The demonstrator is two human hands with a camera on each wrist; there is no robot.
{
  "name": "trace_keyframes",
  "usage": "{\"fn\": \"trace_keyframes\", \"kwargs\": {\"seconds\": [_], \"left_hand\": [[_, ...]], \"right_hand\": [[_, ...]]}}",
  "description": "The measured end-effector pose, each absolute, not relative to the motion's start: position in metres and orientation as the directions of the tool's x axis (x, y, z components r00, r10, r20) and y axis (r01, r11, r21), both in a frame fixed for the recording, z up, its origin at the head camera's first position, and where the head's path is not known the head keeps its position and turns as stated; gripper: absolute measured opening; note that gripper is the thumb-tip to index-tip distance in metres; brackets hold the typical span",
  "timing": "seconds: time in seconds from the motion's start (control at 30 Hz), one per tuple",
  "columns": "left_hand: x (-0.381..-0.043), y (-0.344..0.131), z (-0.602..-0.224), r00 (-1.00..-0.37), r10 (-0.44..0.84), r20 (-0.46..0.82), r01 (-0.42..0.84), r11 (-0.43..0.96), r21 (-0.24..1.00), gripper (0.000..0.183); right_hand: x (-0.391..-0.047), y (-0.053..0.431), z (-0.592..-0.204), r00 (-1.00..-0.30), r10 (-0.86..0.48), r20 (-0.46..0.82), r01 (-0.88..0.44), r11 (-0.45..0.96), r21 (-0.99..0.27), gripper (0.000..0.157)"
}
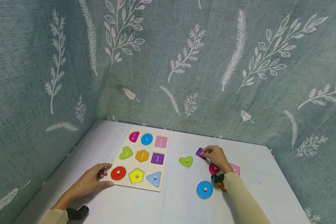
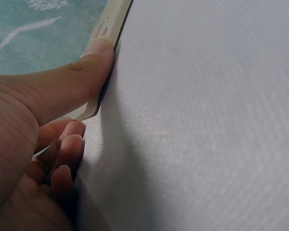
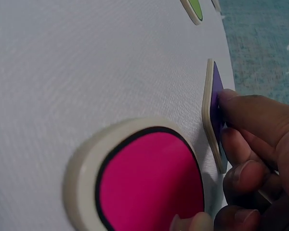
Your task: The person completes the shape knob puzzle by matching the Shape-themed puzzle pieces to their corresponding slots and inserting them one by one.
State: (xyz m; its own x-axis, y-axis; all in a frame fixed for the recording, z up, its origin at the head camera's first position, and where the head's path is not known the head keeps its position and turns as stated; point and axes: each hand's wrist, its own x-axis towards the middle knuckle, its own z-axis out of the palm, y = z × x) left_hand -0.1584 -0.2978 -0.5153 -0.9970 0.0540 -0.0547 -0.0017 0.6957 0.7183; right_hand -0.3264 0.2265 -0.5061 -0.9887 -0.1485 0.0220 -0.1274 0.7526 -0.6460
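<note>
The wooden shape puzzle board lies flat at centre left. My left hand holds its near left corner, thumb against the near edge and index finger at the left edge; in the left wrist view the thumb presses the board's side while the other fingers curl below. To the right of the board, my right hand pinches the purple square piece by its knob. In the right wrist view that purple square piece stands tilted, seen edge-on, beside a magenta piece.
Red circle, yellow pentagon and blue triangle pieces with knobs sit in the board's near row. Loose on the white table lie a green heart, a blue circle, and pink and orange pieces partly under the right arm.
</note>
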Motion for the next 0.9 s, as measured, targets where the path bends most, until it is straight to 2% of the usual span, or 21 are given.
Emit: {"fn": "trace_keyframes", "kwargs": {"seconds": [0.23, 0.53, 0.9], "left_hand": [[-0.157, -0.298, -0.513, -0.997, 0.047, -0.060, -0.011, 0.692, 0.722, 0.091], [-0.157, -0.298, -0.515, -0.996, 0.051, -0.070, -0.016, 0.683, 0.730, 0.090], [-0.157, -0.297, -0.513, -0.997, 0.061, -0.054, 0.002, 0.679, 0.734, 0.089]], "right_hand": [[-0.324, 0.226, -0.503, -0.992, -0.127, 0.021, -0.111, 0.759, -0.642, 0.020], [-0.317, 0.226, -0.506, -0.986, -0.156, 0.058, -0.158, 0.764, -0.626, 0.014], [-0.314, 0.225, -0.498, -0.980, -0.162, 0.113, -0.197, 0.782, -0.591, 0.016]]}}
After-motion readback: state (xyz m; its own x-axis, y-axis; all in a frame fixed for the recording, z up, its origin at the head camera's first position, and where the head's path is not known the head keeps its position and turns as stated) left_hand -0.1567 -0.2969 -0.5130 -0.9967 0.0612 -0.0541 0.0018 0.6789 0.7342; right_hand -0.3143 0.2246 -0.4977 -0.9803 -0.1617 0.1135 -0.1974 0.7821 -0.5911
